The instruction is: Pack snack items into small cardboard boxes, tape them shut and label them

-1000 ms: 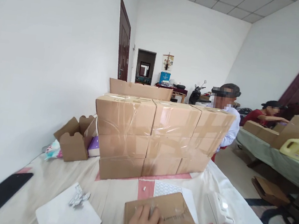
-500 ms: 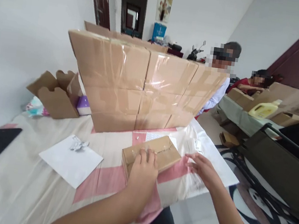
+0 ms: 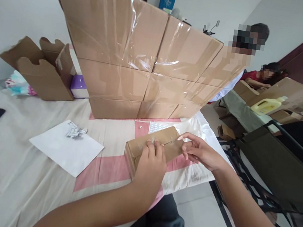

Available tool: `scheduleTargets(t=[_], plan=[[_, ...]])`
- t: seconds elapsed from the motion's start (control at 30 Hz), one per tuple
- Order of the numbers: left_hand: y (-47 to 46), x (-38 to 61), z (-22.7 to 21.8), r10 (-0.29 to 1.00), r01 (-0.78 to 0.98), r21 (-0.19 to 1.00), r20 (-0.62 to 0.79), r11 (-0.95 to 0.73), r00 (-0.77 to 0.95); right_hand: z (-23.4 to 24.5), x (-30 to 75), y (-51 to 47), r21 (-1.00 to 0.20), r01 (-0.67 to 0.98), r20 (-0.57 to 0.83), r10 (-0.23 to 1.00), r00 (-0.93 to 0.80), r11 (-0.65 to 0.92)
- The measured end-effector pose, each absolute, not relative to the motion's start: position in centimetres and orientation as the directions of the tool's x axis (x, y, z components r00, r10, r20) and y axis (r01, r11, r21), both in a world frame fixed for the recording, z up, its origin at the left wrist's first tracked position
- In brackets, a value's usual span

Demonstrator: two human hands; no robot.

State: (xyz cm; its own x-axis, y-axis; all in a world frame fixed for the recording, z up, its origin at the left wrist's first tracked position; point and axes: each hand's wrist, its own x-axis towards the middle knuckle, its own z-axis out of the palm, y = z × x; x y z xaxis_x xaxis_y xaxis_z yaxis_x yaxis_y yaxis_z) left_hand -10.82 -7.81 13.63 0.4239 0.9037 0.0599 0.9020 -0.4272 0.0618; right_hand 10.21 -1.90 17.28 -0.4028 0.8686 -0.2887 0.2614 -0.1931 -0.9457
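Note:
A small, flat cardboard box (image 3: 162,133) with clear tape and a dark printed line lies on the cloth-covered table in front of me. My left hand (image 3: 152,160) holds the box down, its bent fingers pressed on the top near the middle. At the right end, my right hand (image 3: 195,150) has its bent fingers and thumb against the box's edge. Just behind the box, a sheet printed with small outlined labels (image 3: 158,128) is partly covered. To the left lies a white sheet (image 3: 65,150) with a small pile of cut paper pieces (image 3: 76,131) on it.
A tall wall of taped cardboard boxes (image 3: 133,85) stands behind the work area. An opened carton (image 3: 44,77) and a purple-and-white pack (image 3: 79,86) are at the left. Two people sit beyond, near a yellow jug (image 3: 268,105). A dark folding chair (image 3: 281,164) is at my right.
My right hand has moved left from beside the box onto its right end, and its fingers have curled. My left hand remains on the box. The view has tilted down.

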Motion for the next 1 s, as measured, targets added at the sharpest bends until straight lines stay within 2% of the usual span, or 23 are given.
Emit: scheduleTargets(t=[0.07,0.17,0.23,0.3,0.37,0.43,0.5,0.53,0.67,0.77,0.83,1.0], plan=[[-7.2,-12.0,14.6,0.891,0.874,0.173,0.101,-0.453,0.442,17.2,9.7,-2.2,-0.966,0.204,-0.231,0.884,-0.406,-0.159],[-5.8,-14.3,16.3,0.889,0.798,0.396,0.142,-0.454,0.435,17.1,8.7,-3.0,-0.983,0.181,-0.088,0.905,-0.416,-0.013],[-4.9,-15.7,17.1,0.903,0.710,0.562,0.195,-0.423,0.384,17.3,7.8,-3.6,-0.957,0.251,0.021,0.899,-0.438,0.144],[-4.1,-16.7,17.6,0.897,0.583,0.686,0.284,-0.437,0.338,17.6,6.8,-4.1,-0.879,0.365,0.096,0.864,-0.495,0.307],[-3.6,-17.2,17.7,0.869,0.468,0.736,0.360,-0.488,0.340,17.7,5.8,-4.5,-0.782,0.454,0.122,0.820,-0.560,0.426],[-3.3,-17.4,17.5,0.836,0.402,0.745,0.390,-0.533,0.386,17.5,4.8,-4.8,-0.727,0.492,0.133,0.802,-0.583,0.479],[-3.1,-17.4,17.2,0.795,0.398,0.695,0.451,-0.598,0.407,17.0,4.1,-4.9,-0.736,0.509,0.157,0.844,-0.512,0.446],[-3.0,-17.4,17.1,0.760,0.422,0.634,0.509,-0.648,0.404,16.7,3.8,-4.9,-0.766,0.509,0.155,0.881,-0.447,0.392],[-2.9,-17.1,16.6,0.535,0.570,0.260,0.750,-0.780,0.390,15.7,3.2,-4.6,-0.912,0.393,0.035,0.977,-0.211,0.118],[-3.0,-16.8,16.5,0.374,0.604,0.053,0.826,-0.795,0.421,15.4,3.3,-4.4,-0.947,0.319,-0.005,0.988,-0.155,0.045],[-3.1,-16.5,16.4,0.325,0.605,-0.014,0.834,-0.796,0.446,15.4,3.4,-4.6,-0.947,0.321,-0.009,0.991,-0.133,0.034],[-3.4,-15.8,16.3,0.306,0.613,-0.076,0.814,-0.786,0.493,15.9,3.3,-5.4,-0.896,0.440,0.031,0.997,-0.074,0.061]])
